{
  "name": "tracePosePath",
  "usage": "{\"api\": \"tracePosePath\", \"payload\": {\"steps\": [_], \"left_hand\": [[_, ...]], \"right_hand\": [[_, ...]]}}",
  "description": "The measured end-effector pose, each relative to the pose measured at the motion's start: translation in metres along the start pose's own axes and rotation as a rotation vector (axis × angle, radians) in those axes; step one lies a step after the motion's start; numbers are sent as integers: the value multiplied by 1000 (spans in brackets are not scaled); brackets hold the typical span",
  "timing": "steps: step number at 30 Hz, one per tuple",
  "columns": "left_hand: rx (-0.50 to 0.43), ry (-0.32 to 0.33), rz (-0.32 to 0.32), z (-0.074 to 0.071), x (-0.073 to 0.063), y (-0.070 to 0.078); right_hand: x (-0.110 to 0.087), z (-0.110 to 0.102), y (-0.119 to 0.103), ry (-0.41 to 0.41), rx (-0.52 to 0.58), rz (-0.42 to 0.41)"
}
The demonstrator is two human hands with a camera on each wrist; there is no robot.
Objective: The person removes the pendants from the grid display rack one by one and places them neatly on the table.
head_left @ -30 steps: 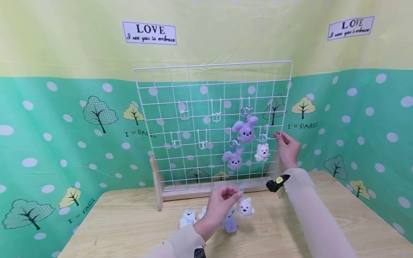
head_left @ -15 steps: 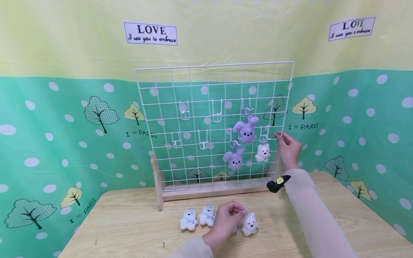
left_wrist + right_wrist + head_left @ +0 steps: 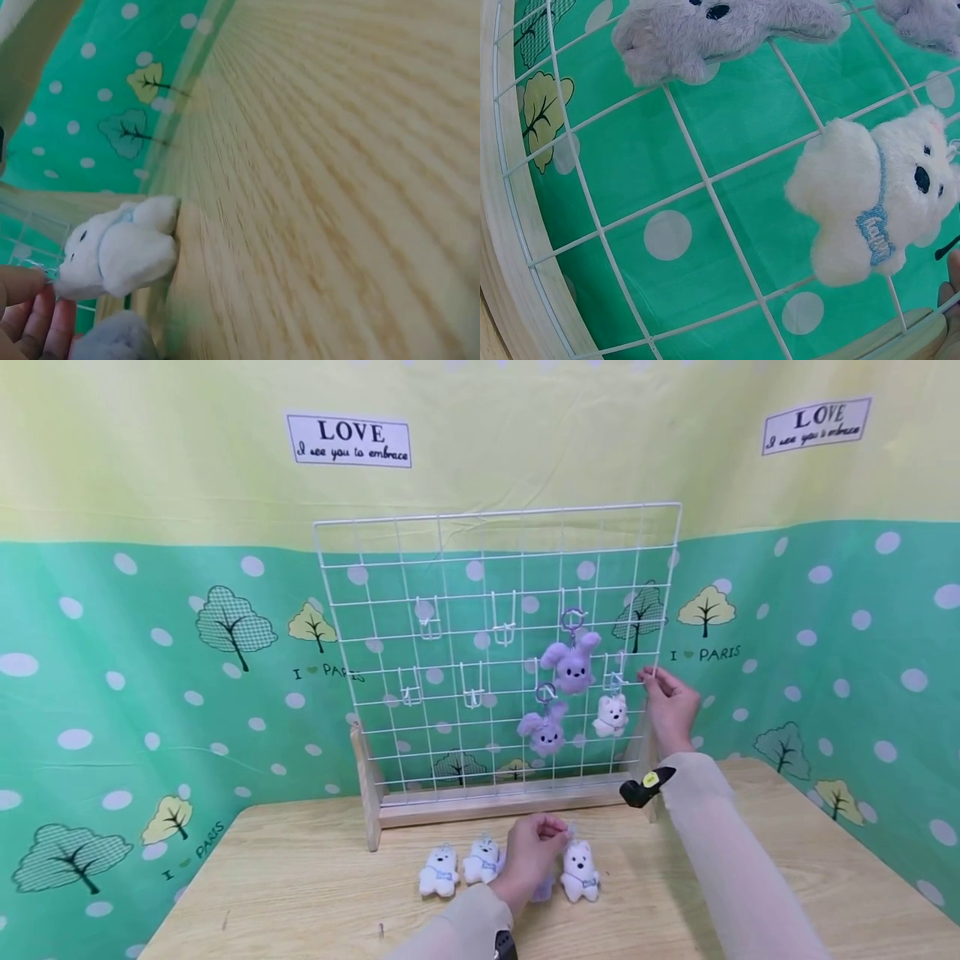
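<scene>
My left hand (image 3: 531, 858) pinches the clasp at the top of a white plush dog keychain (image 3: 581, 872). The dog is upright and faces me, its feet right at the tabletop in the left wrist view. Behind that hand sits a purple plush keychain (image 3: 542, 890), mostly hidden. Two more white plush keychains (image 3: 438, 872) lie to the left. At the right side of the white wire grid rack (image 3: 517, 510), my right hand (image 3: 672, 706) pinches the edge wire. Close to it a white plush dog (image 3: 847, 195) hangs from a hook.
Two purple plush rabbit keychains (image 3: 573, 665) hang on the rack's right half. Several white hooks (image 3: 429, 625) without keychains are on its left half. A wooden base (image 3: 502, 802) holds the rack on the wooden table (image 3: 285, 893). A patterned curtain (image 3: 150, 710) stands close behind.
My left hand has lowered the white plush dog from above the table to the tabletop, slightly right and nearer me. The right hand has stayed at the rack's edge.
</scene>
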State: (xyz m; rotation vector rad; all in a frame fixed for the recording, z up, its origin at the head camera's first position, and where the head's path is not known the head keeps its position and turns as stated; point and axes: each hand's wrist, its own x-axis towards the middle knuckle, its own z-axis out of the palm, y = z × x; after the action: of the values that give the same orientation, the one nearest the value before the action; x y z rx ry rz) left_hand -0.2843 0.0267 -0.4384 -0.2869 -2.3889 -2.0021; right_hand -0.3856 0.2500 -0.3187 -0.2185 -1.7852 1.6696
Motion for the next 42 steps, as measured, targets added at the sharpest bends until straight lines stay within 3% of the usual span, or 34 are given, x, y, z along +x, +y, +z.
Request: {"api": "tracePosePath", "payload": {"steps": [5,16,21,26,31,42], "left_hand": [[45,30,-7,0,1,-2],[30,46,22,-10,8,4],[-1,52,69,-21,22,21],[-21,112,180,-33,36,47],[-63,157,245,-42,45,69],[25,214,289,-50,65,88]], "right_hand": [[-2,0,-1,-1,2,4],[-2,0,-3,10,5,-10],[-1,0,-2,14,-1,-14],[-2,1,-2,9,-15,-15],[-3,0,-1,3,2,13],[0,0,-3,-10,-40,10]]}}
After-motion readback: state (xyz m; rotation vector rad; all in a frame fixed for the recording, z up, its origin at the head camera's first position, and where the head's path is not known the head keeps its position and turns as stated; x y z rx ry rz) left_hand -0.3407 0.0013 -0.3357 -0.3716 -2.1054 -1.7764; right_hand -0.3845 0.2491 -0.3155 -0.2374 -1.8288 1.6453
